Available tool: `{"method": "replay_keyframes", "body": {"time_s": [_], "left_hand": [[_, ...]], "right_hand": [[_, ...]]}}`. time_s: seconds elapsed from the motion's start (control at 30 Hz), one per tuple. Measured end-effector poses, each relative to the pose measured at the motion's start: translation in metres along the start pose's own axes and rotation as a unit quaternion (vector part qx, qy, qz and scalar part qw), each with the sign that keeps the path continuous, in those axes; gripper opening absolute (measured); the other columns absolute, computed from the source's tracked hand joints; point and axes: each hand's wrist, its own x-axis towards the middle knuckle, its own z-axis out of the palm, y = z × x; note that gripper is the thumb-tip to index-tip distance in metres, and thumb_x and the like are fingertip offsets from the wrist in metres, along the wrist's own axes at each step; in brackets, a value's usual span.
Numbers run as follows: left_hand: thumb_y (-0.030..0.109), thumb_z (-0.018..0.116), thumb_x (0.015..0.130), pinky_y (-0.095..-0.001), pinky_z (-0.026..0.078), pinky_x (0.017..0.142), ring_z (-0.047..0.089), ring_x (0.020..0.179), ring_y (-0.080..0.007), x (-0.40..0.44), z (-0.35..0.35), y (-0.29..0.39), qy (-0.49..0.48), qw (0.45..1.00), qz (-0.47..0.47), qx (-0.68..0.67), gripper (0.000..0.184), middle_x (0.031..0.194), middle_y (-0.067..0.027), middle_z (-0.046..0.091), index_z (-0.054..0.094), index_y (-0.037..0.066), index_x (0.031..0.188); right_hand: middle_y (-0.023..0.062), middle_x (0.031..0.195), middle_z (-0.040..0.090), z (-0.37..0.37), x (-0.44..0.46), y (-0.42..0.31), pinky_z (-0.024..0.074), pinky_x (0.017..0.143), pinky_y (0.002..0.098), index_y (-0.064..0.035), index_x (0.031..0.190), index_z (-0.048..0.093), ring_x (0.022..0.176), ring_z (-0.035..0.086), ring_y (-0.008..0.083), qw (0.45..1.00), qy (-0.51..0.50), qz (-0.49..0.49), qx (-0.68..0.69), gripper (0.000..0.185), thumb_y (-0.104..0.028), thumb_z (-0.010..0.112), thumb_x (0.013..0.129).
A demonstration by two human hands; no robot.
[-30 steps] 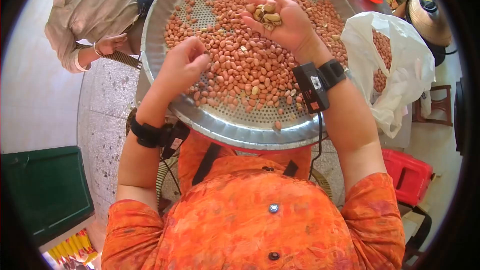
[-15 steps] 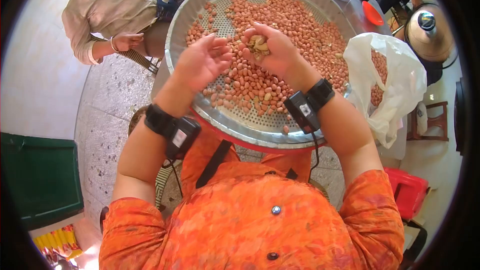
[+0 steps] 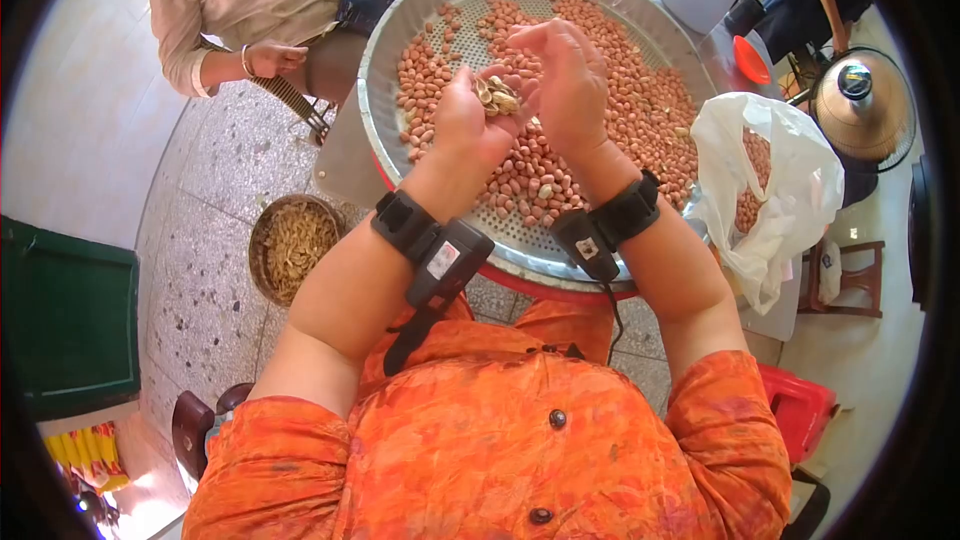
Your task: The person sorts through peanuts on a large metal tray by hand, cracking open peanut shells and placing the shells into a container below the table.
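Observation:
Over the round metal tray [image 3: 377, 130] my left hand [image 3: 470, 130] is cupped palm up, with its fingers curled around a small heap of peanut shells [image 3: 497, 97]. My right hand [image 3: 575, 85] is beside it, fingers extended and slightly bent, the palm facing the left hand. Nothing shows in my right hand, though part of its palm is turned away. Shelled reddish peanuts [image 3: 530, 175] spread over the perforated bottom of the tray below both hands. A black strapped device sits on each of my wrists.
A bowl of shells [image 3: 297, 250] stands on the floor at left. Right of the tray is a white plastic bag [image 3: 790, 190] with peanuts inside. An orange-red dish [image 3: 750, 60], a fan [image 3: 865, 105] and a red stool [image 3: 797, 410] are farther right. Another person's hand [image 3: 275, 58] is at upper left.
The peanut shells have passed from my right hand to my left. My left hand has turned palm up and moved right. The view has shifted, and the bowl of shells now shows.

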Motion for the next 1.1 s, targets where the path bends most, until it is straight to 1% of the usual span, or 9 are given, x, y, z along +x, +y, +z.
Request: {"method": "replay_keyframes", "body": {"time_s": [0.1, 0.43, 0.67, 0.73, 0.8, 0.9, 0.97, 1.0, 1.1], "left_hand": [[0.032, 0.028, 0.091, -0.0345, 0.048, 0.061, 0.051, 0.074, -0.0231, -0.004, 0.003, 0.003, 0.007, 1.0, -0.026, -0.003, 0.032, 0.083, -0.0124, 0.049, 0.042, 0.003, 0.094], [0.026, 0.041, 0.087, -0.0229, 0.033, 0.044, 0.042, 0.065, -0.0156, -0.035, -0.009, 0.107, -0.146, 0.985, 0.038, 0.083, 0.022, 0.075, -0.0055, 0.041, 0.046, 0.004, 0.083], [0.019, 0.044, 0.082, -0.0269, 0.042, 0.049, 0.049, 0.061, -0.0192, -0.079, -0.13, 0.237, 0.172, 0.904, 0.196, 0.338, 0.015, 0.069, -0.0072, 0.05, 0.048, 0.004, 0.082], [0.029, 0.039, 0.084, -0.0448, 0.049, 0.062, 0.056, 0.067, -0.027, -0.084, -0.191, 0.25, 0.277, 0.847, 0.135, 0.434, 0.026, 0.073, -0.0102, 0.054, 0.048, 0.004, 0.087], [0.047, 0.034, 0.084, -0.0484, 0.045, 0.069, 0.045, 0.1, -0.0366, -0.093, -0.211, 0.235, 0.477, 0.687, 0.001, 0.548, 0.061, 0.124, -0.0235, 0.033, 0.03, 0.001, 0.124], [0.044, 0.041, 0.08, -0.05, 0.046, 0.072, 0.032, 0.111, -0.0458, -0.109, -0.254, 0.245, 0.466, 0.711, 0.015, 0.527, 0.065, 0.131, -0.0247, 0.02, 0.021, 0.009, 0.131], [0.044, 0.047, 0.078, -0.0423, 0.047, 0.073, 0.036, 0.11, -0.039, -0.126, -0.245, 0.248, 0.351, 0.73, 0.06, 0.583, 0.066, 0.13, -0.0222, 0.025, 0.026, 0.01, 0.13], [0.039, 0.047, 0.079, -0.0414, 0.045, 0.076, 0.04, 0.107, -0.0323, -0.123, -0.235, 0.254, 0.266, 0.756, 0.104, 0.588, 0.057, 0.127, -0.0186, 0.031, 0.032, 0.011, 0.127], [0.036, 0.044, 0.084, -0.0386, 0.039, 0.078, 0.046, 0.097, -0.0211, -0.077, -0.182, 0.274, 0.257, 0.804, 0.184, 0.504, 0.041, 0.11, -0.0091, 0.046, 0.043, 0.01, 0.116]], "right_hand": [[0.0025, 0.07, 0.056, -0.023, 0.019, 0.003, 0.0394, 0.062, 0.0224, -0.0018, 0.073, 0.058, 0.061, 0.047, 0.008, 0.987, -0.001, -0.128, -0.095, 0.027, -0.02, 0.043, 0.086], [0.0001, 0.072, 0.055, -0.145, 0.063, 0.013, 0.0404, 0.061, 0.0203, -0.006, 0.076, 0.057, 0.068, 0.051, 0.0089, 0.971, 0.17, 0.051, -0.158, 0.023, -0.023, 0.045, 0.085], [0.0024, 0.084, 0.059, -0.168, 0.09, 0.01, 0.0449, 0.07, 0.0223, -0.0042, 0.094, 0.057, 0.078, 0.056, 0.0101, 0.978, 0.187, 0.028, -0.084, 0.019, -0.018, 0.045, 0.087], [0.0024, 0.083, 0.059, -0.202, 0.107, 0.02, 0.0451, 0.071, 0.0223, -0.0039, 0.093, 0.057, 0.078, 0.056, 0.0108, 0.984, 0.15, 0.037, -0.09, 0.019, -0.018, 0.045, 0.087], [0.0023, 0.082, 0.059, -0.19, 0.092, 0.014, 0.0453, 0.072, 0.0224, -0.0035, 0.093, 0.057, 0.079, 0.056, 0.0115, 0.987, 0.116, 0.04, -0.102, 0.019, -0.017, 0.046, 0.087], [0.0053, 0.058, 0.043, -0.108, 0.031, -0.021, 0.0311, 0.044, 0.0265, -0.0028, 0.065, 0.049, 0.048, 0.038, 0.0147, 0.973, 0.1, -0.004, -0.208, 0.023, -0.011, 0.034, 0.08], [0.0012, 0.072, 0.055, -0.202, 0.079, 0.028, 0.0437, 0.064, 0.024, -0.0051, 0.083, 0.057, 0.069, 0.053, 0.0118, 0.97, -0.022, -0.094, -0.223, 0.023, -0.021, 0.042, 0.089], [0.0004, 0.064, 0.047, -0.184, 0.064, 0.009, 0.0379, 0.055, 0.0271, -0.0065, 0.073, 0.052, 0.06, 0.044, 0.0121, 0.769, -0.031, -0.211, -0.603, 0.029, -0.024, 0.035, 0.09], [0.0046, 0.06, 0.045, -0.16, 0.057, -0.002, 0.0352, 0.055, 0.0309, -0.0064, 0.068, 0.051, 0.059, 0.043, 0.0146, 0.662, 0.056, -0.291, -0.688, 0.025, -0.022, 0.038, 0.084]]}}
